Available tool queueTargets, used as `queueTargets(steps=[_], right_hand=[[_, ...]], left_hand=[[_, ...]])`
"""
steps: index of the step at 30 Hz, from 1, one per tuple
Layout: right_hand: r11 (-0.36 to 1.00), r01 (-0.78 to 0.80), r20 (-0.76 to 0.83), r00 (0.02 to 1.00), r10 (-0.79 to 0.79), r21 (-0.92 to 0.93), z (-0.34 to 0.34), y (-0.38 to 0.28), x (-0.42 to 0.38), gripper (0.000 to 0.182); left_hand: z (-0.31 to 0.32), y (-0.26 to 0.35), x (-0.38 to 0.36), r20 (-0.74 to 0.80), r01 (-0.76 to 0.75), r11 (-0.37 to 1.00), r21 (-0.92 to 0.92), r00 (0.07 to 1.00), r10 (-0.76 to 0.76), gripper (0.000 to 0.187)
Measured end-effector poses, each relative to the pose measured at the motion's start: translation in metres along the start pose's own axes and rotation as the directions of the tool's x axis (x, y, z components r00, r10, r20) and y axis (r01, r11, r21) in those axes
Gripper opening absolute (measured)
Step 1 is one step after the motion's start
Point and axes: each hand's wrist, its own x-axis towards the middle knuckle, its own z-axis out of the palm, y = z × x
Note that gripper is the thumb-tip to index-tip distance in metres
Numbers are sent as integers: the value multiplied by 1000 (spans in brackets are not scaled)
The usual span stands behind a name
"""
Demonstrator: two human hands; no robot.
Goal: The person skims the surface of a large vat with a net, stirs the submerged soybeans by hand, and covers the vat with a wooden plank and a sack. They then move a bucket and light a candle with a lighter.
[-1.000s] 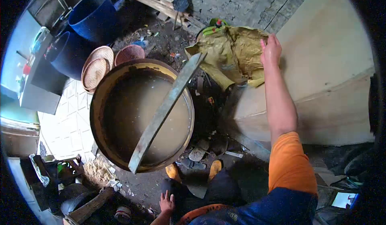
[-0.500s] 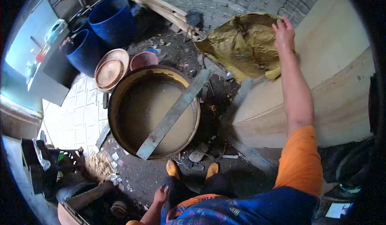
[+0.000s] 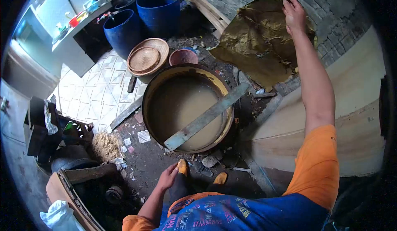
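My right hand [image 3: 294, 15] is closed on the upper edge of a crumpled, yellow-brown plastic sheet [image 3: 264, 41], which hangs from it and fans out to the left. A wide round vat [image 3: 228, 127] of cloudy brownish liquid [image 3: 178, 107] stands in front of my feet. Across its rim lies a flat grey plank [image 3: 206, 117], set diagonally. My left hand [image 3: 167, 178] hangs low near my leg, short of the vat, with loosely stretched fingers and nothing visible in it.
Blue barrels [image 3: 159, 14], stacked woven trays [image 3: 144, 60] and a reddish basket [image 3: 184, 57] stand behind the vat. Long boards [image 3: 204, 10] lie by the brick wall. A large pale panel [image 3: 314, 119] slopes at right. Sawdust-like material [image 3: 106, 146] is heaped at left.
The plastic sheet has been lifted and hangs more openly from my right hand. My left hand has risen a little. The view has turned left, so the vat appears farther right.
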Motion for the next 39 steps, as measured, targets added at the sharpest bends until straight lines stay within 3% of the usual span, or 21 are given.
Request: queueTargets(steps=[3, 5, 12, 13, 14, 16, 18, 19, 21, 24, 25, 26, 28, 30, 31, 33, 34, 36, 37, 39], right_hand=[[989, -31, 26, 999, 27, 145, 42, 11, 3, 44], [985, -65, 40, 997, 59, 158, 69, 7, -4, 43], [948, -157, 108, 985, 131, 278, 169, -26, -45, 39], [912, -255, 138, 965, 222, 322, 185, -31, -55, 35], [909, -285, 161, 956, 246, 303, 199, -33, -65, 45], [907, -310, 230, 941, 250, 283, 225, -27, -85, 37], [900, -325, 294, 925, 240, 290, 248, -13, -114, 40], [921, -330, 307, 916, 258, 210, 257, -3, -129, 37], [915, -393, 359, 870, 337, 95, 274, 7, -165, 35], [866, -479, 410, 825, 388, 144, 299, 11, -229, 30], [832, -552, 447, 759, 474, 57, 304, 11, -251, 29], [830, -553, 454, 761, 463, 80, 311, 18, -277, 26], [856, -484, 418, 826, 378, 183, 330, 35, -332, 27], [812, -540, 387, 813, 435, 221, 339, 16, -378, 32], [706, -636, 420, 758, 499, 311, 342, 13, -397, 38], [803, -570, 378, 792, 479, 176, 345, 15, -434, 36], [852, -521, 364, 805, 469, 56, 343, 8, -448, 34], [855, -515, 384, 779, 496, -60, 340, 0, -467, 34], [854, -517, 369, 783, 501, -61, 338, -3, -473, 34], [814, -548, 436, 695, 572, -193, 335, -13, -479, 35]], left_hand=[[-26, 18, 14, -29, -12, 991, -132, 1000, 9, 45], [-40, 22, 21, -90, -129, 966, -224, 990, 111, 44], [-73, 10, 31, -94, -137, 969, -204, 988, 120, 42], [-75, 7, 31, -92, -131, 970, -207, 989, 114, 42], [-76, 5, 30, -88, -118, 965, -235, 991, 99, 42], [-81, 1, 28, -78, -97, 960, -261, 994, 79, 43], [-88, 0, 29, -73, -92, 941, -325, 995, 72, 43], [-92, 2, 31, -65, -87, 942, -326, 995, 69, 43], [-102, 8, 39, -56, -76, 901, -427, 997, 57, 45], [-121, 21, 58, -55, -93, 846, -525, 996, 75, 48], [-127, 30, 63, -64, -96, 824, -558, 995, 72, 53], [-133, 34, 70, -60, -95, 825, -557, 995, 74, 53], [-144, 42, 86, -71, -62, 717, -694, 997, 18, 58], [-153, 45, 102, -62, -71, 701, -709, 997, 38, 64], [-157, 51, 107, -38, -31, 597, -802, 999, 1, 68], [-161, 59, 118, 32, 33, 400, -916, 999, -10, 78], [-162, 61, 122, 42, 41, 409, -912, 999, -7, 78], [-163, 63, 128, 113, 114, 247, -962, 993, -19, 82], [-161, 64, 130, 120, 124, 237, -964, 992, -32, 86], [-158, 65, 136, 159, 160, 214, -964, 987, -21, 86]])
